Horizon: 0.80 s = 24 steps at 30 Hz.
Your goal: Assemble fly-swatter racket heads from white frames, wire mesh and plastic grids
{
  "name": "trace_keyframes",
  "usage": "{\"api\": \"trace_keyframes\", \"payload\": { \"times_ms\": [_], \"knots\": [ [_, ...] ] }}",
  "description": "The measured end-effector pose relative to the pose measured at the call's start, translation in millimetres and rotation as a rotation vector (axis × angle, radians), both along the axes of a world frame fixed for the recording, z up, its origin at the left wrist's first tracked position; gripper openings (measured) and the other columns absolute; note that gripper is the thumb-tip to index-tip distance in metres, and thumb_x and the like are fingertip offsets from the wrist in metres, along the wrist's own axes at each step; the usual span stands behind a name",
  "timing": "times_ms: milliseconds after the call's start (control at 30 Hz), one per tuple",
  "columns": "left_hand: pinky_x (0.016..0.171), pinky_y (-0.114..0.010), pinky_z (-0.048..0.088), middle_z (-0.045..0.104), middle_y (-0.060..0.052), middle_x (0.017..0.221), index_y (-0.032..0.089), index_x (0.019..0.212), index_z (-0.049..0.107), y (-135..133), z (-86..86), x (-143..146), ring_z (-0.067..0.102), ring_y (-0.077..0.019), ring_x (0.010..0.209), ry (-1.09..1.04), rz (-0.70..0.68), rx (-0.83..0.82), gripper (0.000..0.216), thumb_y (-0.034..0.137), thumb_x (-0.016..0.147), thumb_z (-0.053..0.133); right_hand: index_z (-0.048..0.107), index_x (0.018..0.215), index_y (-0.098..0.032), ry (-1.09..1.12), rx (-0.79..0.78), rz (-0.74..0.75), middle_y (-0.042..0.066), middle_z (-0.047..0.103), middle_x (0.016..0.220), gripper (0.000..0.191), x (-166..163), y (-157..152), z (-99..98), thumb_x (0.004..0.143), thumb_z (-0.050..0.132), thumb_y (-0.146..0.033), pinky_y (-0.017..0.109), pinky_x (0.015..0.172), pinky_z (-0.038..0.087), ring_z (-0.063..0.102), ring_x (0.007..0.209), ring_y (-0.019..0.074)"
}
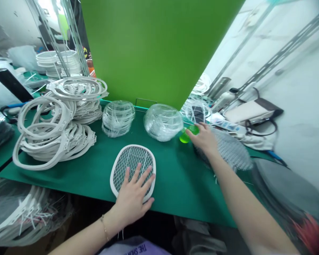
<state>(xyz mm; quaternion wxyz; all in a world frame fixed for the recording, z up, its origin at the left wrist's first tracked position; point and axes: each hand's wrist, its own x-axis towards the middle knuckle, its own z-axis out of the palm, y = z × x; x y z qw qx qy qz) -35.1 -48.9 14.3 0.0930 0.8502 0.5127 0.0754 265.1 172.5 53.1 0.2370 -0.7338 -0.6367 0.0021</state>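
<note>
My left hand (134, 198) lies flat with its fingers spread on an oval white frame with a grey wire mesh (122, 166), like the head of a mosquito swatter. Two thin white strips run along the mesh. To the right, my right hand (206, 140) has its thumb and fingers around a bright green, shiny plastic piece (184, 138) on the table. Part of that piece is hidden by the fingers, so its full shape does not show. Beside and partly beneath my right forearm sits a stack of grey mesh sheets (232, 148).
White oval frames (42, 141) are piled at the left of the green table (172, 191). Two stacks of clear plastic rings, one on the left (118, 118) and one on the right (163, 122), stand before a green panel (154, 46). A bag (252, 113) lies at the right.
</note>
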Motion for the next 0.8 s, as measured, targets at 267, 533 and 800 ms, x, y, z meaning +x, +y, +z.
{"api": "trace_keyframes", "payload": {
  "times_ms": [267,533,800],
  "knots": [
    [0.114,-0.077,0.012,0.013,0.0,0.166,0.028,0.16,0.011,6,-2.2,2,0.009,-0.0383,0.153,0.005,-0.074,-0.091,0.067,0.043,0.101,0.04,0.059,0.107,-0.015,0.058,0.062,-0.163,0.015,0.067,0.092,0.05,-15,3,-17.6,0.07,0.068,-0.046,0.042,0.073,0.048,0.063,0.085,0.0322],
    [0.123,-0.062,0.013,0.033,0.0,0.162,0.032,0.156,0.029,17,15.3,4,0.027,-0.0324,0.15,-0.157,-0.037,-0.092,0.072,0.071,0.095,0.034,0.06,0.091,-0.02,0.22,0.471,0.28,0.009,0.069,0.09,0.03,-98,-67,36.0,0.077,0.059,-0.047,0.039,0.079,0.05,0.065,0.084,0.0259],
    [0.123,-0.055,0.017,0.026,0.002,0.164,0.027,0.159,0.017,30,-7.5,10,0.016,-0.0268,0.154,-0.128,-0.088,-0.06,0.064,0.053,0.102,0.03,0.062,0.1,-0.018,0.082,0.071,0.482,0.009,0.069,0.103,0.028,-218,-43,13.3,0.08,0.058,-0.038,0.032,0.067,0.045,0.065,0.083,0.0242]
  ]
}}
